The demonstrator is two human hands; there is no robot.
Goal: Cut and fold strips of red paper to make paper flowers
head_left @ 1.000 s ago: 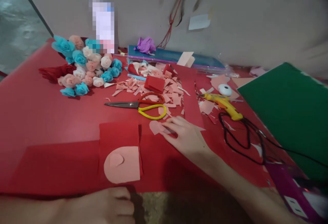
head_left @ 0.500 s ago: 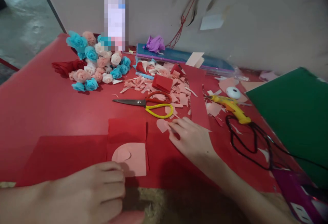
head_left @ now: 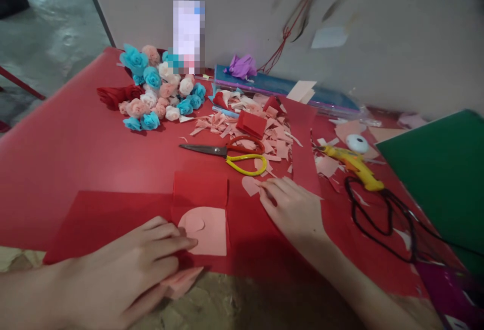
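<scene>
Pinching right hand (head_left: 293, 211): fingers closed on small pink piece (head_left: 250, 186);
Left hand (head_left: 139, 257): half-curled, touching rounded sheet (head_left: 212, 239), perhaps steadying it; hold on pink paper (head_left: 184, 281) beneath, cannot tell.

The left hand (head_left: 151, 257) is turned palm down, its fingers partly bent; the right hand (head_left: 293, 209) is curved, its forearm (head_left: 351, 279) slanting from lower right.

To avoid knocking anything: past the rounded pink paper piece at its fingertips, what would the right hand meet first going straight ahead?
The right hand would likely meet the yellow looped handle of the metal scissors, though depth is unclear.
</scene>
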